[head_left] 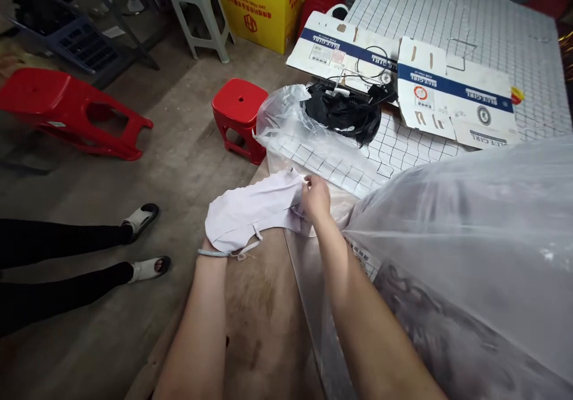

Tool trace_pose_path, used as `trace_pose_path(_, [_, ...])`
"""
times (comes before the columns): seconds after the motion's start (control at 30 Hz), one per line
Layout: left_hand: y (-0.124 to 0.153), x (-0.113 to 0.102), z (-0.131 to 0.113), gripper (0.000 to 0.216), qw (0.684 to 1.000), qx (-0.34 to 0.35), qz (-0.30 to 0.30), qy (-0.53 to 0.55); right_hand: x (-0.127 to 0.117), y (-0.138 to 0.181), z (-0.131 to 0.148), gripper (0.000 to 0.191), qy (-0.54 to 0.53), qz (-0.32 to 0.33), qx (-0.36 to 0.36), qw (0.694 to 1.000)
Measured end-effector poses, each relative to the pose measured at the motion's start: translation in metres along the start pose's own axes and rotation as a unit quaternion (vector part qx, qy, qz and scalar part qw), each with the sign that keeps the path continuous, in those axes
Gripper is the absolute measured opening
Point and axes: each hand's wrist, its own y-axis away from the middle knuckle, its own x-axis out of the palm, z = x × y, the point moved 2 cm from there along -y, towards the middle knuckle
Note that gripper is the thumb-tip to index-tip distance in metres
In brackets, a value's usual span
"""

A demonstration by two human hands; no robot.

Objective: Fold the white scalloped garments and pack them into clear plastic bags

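A pale lilac cloth garment (250, 209) with a thin strap hangs over the table's near left corner. My right hand (314, 198) is closed in a pinch on its right edge. My left hand is hidden under the garment's left end; only the wrist (213, 255) with a thin band shows, so its fingers cannot be seen. A large clear plastic bag (470, 239) lies right beside my right forearm, with dark items showing through it.
Flattened white-and-blue cartons (452, 98) and a black bundle with cables (344, 110) lie on the gridded table (492, 30). A crumpled clear bag (290, 119) is beyond the garment. Red stools (239, 110), (67, 110) stand on the floor. Another person's legs in sandals (143, 242) are left.
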Motion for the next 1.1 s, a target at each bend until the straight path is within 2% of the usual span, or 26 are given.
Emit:
trace_pose_path(0.03, [0.004,-0.007,0.008,0.006,0.999,-0.019,-0.011,0.042,0.003,-0.009,-0.009,0.030,-0.020,-0.034,0.007,0.999])
trace_pose_path(0.07, [0.007,-0.013,0.017,0.008,0.995,-0.043,-0.023,0.093,0.007,-0.016,-0.016,0.030,-0.036,-0.047,0.011,0.998])
trace_pose_path(0.2, [0.017,-0.035,0.045,0.054,0.970,-0.114,-0.069,0.204,0.026,-0.029,-0.026,0.023,-0.055,-0.017,0.008,0.998])
trace_pose_path(0.3, [0.016,-0.047,0.057,0.070,0.931,-0.194,-0.076,0.300,0.034,-0.032,-0.023,0.030,-0.040,0.005,-0.001,0.999])
trace_pose_path(0.37, [0.013,-0.050,0.063,0.059,0.898,-0.252,-0.069,0.355,0.037,-0.034,-0.021,0.026,-0.030,0.016,0.004,0.999])
trace_pose_path(0.47, [0.008,-0.053,0.068,0.022,0.873,-0.286,-0.095,0.383,0.040,-0.037,-0.021,0.014,-0.047,0.024,0.006,0.999])
trace_pose_path(0.53, [0.007,-0.053,0.069,0.016,0.865,-0.286,-0.119,0.394,0.039,-0.038,-0.024,0.012,-0.115,0.023,0.002,0.993])
trace_pose_path(0.6, [0.006,-0.049,0.066,0.016,0.862,-0.284,-0.127,0.400,0.035,-0.040,-0.029,0.012,-0.190,-0.005,0.005,0.982])
trace_pose_path(0.73, [-0.001,-0.034,0.059,0.013,0.877,-0.274,-0.137,0.370,0.019,-0.043,-0.038,0.014,-0.214,-0.108,0.038,0.970])
trace_pose_path(0.83, [-0.007,-0.024,0.059,0.015,0.886,-0.270,-0.174,0.336,0.015,-0.044,-0.047,0.024,-0.200,-0.109,0.071,0.971])
trace_pose_path(0.9, [-0.005,-0.021,0.059,0.021,0.890,-0.266,-0.178,0.326,0.017,-0.044,-0.054,0.026,-0.201,-0.102,0.089,0.970])
trace_pose_path(0.93, [-0.002,-0.019,0.059,0.026,0.896,-0.261,-0.168,0.319,0.018,-0.043,-0.058,0.026,-0.202,-0.101,0.097,0.969])
trace_pose_path(1.0, [0.006,-0.018,0.056,0.041,0.927,-0.229,-0.112,0.274,0.021,-0.041,-0.066,0.027,-0.206,-0.091,0.114,0.968])
trace_pose_path(1.1, [0.019,-0.017,0.049,0.058,0.989,-0.129,-0.017,0.074,0.021,-0.037,-0.071,0.027,-0.220,-0.039,0.133,0.965])
